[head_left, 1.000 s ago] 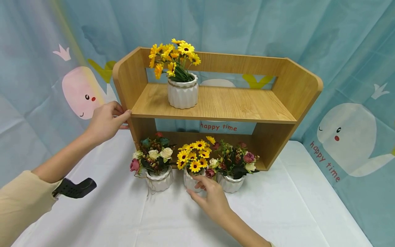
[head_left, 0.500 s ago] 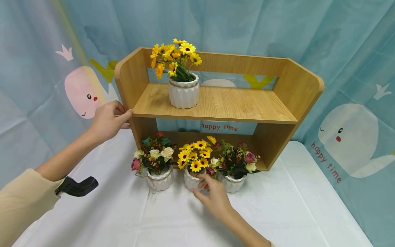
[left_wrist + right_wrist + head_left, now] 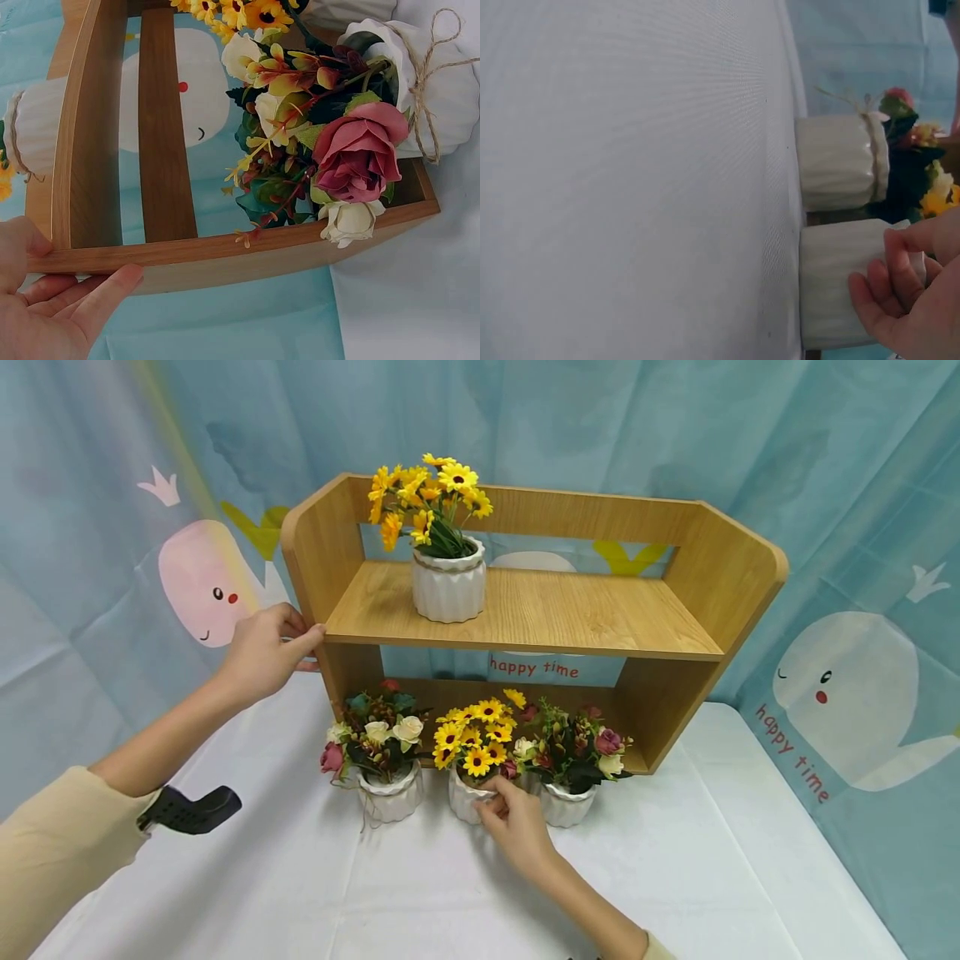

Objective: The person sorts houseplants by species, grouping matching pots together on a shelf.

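My left hand (image 3: 266,652) grips the left side panel of a two-tier wooden shelf (image 3: 600,610), thumb at the front edge and fingers along the outside, also seen in the left wrist view. At the bottom front, my right hand (image 3: 521,831) pinches at the rim of the middle white flowerpot (image 3: 463,797), which stands on the table with yellow sunflowers (image 3: 480,735). In the right wrist view, that hand's curled fingers (image 3: 866,296) cover part of this pot. Whether they hold the rim or a cord there I cannot tell.
White pots of mixed roses stand on either side, a left one (image 3: 392,797) with twine and a right one (image 3: 566,806). Another pot of yellow flowers (image 3: 450,585) sits on the upper tier. A blue curtain (image 3: 555,418) hangs behind the white-covered table (image 3: 420,893).
My right hand's thumb and fingers have come together at the middle pot's rim, from a more spread position beside it. My left hand keeps its grip on the shelf.
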Demonstrator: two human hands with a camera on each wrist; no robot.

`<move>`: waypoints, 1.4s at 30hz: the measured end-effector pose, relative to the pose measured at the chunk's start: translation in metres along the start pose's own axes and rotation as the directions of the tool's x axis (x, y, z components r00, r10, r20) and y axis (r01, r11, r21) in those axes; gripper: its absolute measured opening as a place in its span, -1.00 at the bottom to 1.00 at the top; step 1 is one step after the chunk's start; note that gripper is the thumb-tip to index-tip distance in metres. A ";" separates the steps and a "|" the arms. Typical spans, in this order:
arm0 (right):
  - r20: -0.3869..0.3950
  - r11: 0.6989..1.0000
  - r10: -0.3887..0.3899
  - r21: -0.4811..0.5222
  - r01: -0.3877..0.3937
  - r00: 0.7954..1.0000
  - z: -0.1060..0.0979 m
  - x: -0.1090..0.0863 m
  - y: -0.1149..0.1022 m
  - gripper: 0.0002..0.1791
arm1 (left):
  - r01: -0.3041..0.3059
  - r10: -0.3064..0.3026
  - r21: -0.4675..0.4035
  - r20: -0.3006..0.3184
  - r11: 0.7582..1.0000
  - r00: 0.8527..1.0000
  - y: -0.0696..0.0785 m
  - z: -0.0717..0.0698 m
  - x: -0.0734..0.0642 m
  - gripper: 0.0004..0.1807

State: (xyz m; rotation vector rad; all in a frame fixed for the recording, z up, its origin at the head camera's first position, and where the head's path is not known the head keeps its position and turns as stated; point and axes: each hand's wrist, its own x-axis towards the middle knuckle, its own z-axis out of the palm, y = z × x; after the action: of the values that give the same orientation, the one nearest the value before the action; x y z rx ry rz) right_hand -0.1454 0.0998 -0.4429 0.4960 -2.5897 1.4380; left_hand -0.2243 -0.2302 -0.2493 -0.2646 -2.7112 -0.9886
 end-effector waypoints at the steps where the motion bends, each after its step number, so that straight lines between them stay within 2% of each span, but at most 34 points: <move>1: -0.004 1.000 0.001 0.002 -0.001 1.000 0.000 0.000 0.000 -0.92 | 0.002 -0.002 0.001 0.003 1.000 1.000 0.000 0.000 0.000 -0.57; 9: 0.004 1.000 0.009 0.023 -0.009 1.000 0.000 0.001 -0.001 -0.94 | 0.004 -0.004 0.020 0.003 1.000 1.000 -0.001 -0.001 0.002 -0.56; 14: 0.004 1.000 -0.011 0.015 0.011 1.000 0.001 0.001 0.000 -0.93 | 0.001 -0.001 0.018 0.004 1.000 1.000 -0.001 -0.001 0.001 -0.55; 23: 0.035 0.998 -0.006 0.064 0.003 0.999 0.000 0.003 -0.007 -0.89 | 0.005 -0.005 0.021 0.005 1.000 1.000 0.000 0.000 0.001 -0.55; 32: 0.016 0.996 -0.070 0.061 0.069 0.997 -0.009 0.001 -0.021 -0.90 | 0.011 -0.011 0.024 0.002 1.000 1.000 -0.001 -0.002 0.001 -0.56; 42: 0.025 0.995 -0.074 0.072 0.072 0.997 -0.028 0.002 -0.046 -0.88 | 0.000 0.000 0.025 0.003 1.000 1.000 -0.002 -0.002 0.001 -0.56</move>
State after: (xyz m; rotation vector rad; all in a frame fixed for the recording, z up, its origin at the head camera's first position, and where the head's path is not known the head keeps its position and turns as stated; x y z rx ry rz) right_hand -0.1321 0.1006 -0.3912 0.6174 -2.5207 1.5137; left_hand -0.2256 -0.2330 -0.2488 -0.2615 -2.7238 -0.9547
